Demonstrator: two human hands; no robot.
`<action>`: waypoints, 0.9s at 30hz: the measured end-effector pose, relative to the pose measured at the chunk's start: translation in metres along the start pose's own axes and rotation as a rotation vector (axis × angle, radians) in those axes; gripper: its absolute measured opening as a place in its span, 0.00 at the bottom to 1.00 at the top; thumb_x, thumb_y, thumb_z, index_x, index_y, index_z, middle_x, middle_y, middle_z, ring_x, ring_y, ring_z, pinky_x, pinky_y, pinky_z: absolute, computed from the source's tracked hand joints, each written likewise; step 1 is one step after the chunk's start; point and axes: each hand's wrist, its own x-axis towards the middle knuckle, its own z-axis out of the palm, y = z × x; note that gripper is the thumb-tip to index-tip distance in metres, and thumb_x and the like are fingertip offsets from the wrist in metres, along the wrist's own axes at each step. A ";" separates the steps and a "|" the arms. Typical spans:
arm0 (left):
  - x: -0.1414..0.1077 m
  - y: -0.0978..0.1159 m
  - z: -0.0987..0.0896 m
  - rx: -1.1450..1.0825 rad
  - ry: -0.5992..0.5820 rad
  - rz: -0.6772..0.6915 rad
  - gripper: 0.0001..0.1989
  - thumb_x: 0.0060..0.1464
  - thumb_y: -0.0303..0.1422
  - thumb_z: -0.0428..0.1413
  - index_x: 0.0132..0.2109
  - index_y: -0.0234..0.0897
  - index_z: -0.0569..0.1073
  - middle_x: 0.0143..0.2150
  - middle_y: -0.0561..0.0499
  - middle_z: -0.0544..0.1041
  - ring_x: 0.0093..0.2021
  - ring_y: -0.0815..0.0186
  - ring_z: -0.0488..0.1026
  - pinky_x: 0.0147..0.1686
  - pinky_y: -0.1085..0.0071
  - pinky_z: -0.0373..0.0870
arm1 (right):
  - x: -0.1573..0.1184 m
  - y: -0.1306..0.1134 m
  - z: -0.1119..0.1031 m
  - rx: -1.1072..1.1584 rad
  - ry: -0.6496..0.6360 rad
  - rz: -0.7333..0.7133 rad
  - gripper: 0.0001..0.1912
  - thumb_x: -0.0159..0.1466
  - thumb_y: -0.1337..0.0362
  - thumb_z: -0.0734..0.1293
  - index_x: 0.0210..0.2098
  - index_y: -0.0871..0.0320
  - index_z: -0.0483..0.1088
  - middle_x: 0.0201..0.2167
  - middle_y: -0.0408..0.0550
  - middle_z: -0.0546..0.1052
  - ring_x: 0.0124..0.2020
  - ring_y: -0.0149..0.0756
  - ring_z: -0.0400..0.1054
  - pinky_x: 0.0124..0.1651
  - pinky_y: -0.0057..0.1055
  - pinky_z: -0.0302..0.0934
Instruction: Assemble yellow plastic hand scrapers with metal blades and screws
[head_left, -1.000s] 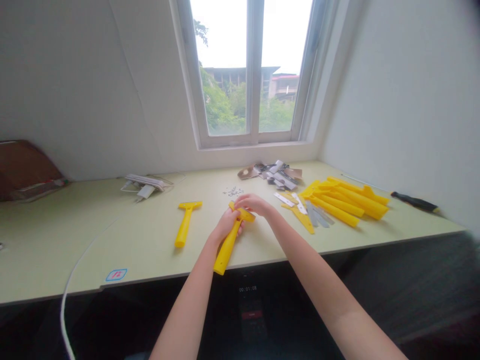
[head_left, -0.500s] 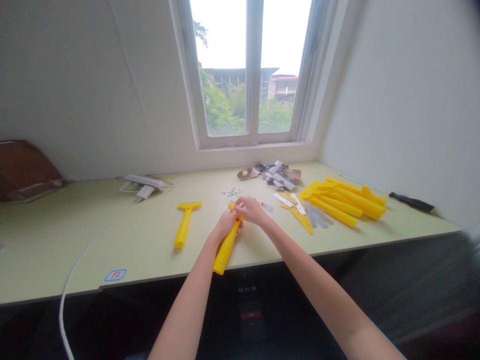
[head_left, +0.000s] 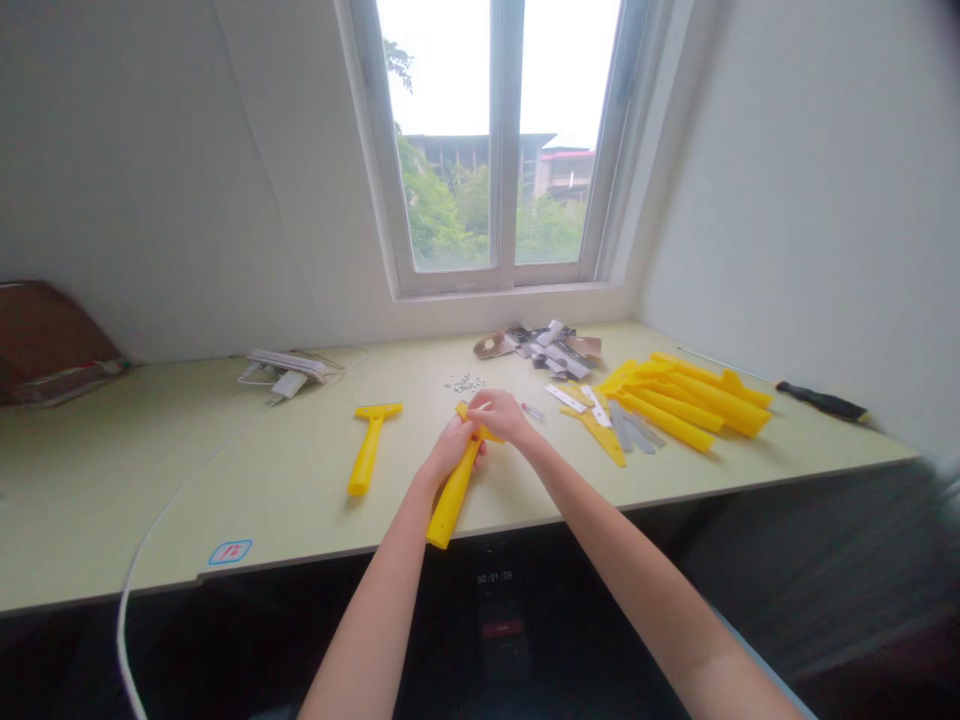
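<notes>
The scraper (head_left: 451, 505) is yellow plastic and sits in both your hands near the middle of the desk (head_left: 180, 480), its handle slanting toward you and its end reaching about to the front edge. Your left hand (head_left: 451, 450) has a closed grip around the top of the handle, just below the scraper's crosswise head. Your right hand (head_left: 501, 415) is closed over the head, covering most of it, so only its ends show.

Just beside your right hand lies a small metal piece (head_left: 532, 411). Beyond your hands, toward the back edge, is a scatter of tiny screws (head_left: 465, 383), with a heap of metal and cardboard pieces (head_left: 540, 345) behind them, against the wall.

A second yellow scraper (head_left: 367, 450) lies on the desk to your left, well clear of your hands. To your right are white strips (head_left: 566, 398), gray blades (head_left: 634, 430), and a pile of yellow handles (head_left: 675, 405). A black-handled tool (head_left: 821, 401) lies past the pile, near the right corner.

Toward the back left sit a white power strip (head_left: 289, 366) and, at the far left, a piece of brown cardboard (head_left: 45, 345). A white cable (head_left: 161, 510) runs across the desk and over the front edge, near a "12" sticker (head_left: 229, 552).
</notes>
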 end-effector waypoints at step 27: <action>0.003 -0.004 -0.005 -0.086 0.228 -0.024 0.10 0.47 0.35 0.45 0.37 0.35 0.57 0.17 0.55 0.67 0.12 0.71 0.61 0.12 0.76 0.57 | 0.069 0.060 0.027 -0.325 0.024 0.119 0.16 0.52 0.73 0.60 0.37 0.59 0.73 0.32 0.49 0.76 0.33 0.32 0.68 0.36 0.23 0.56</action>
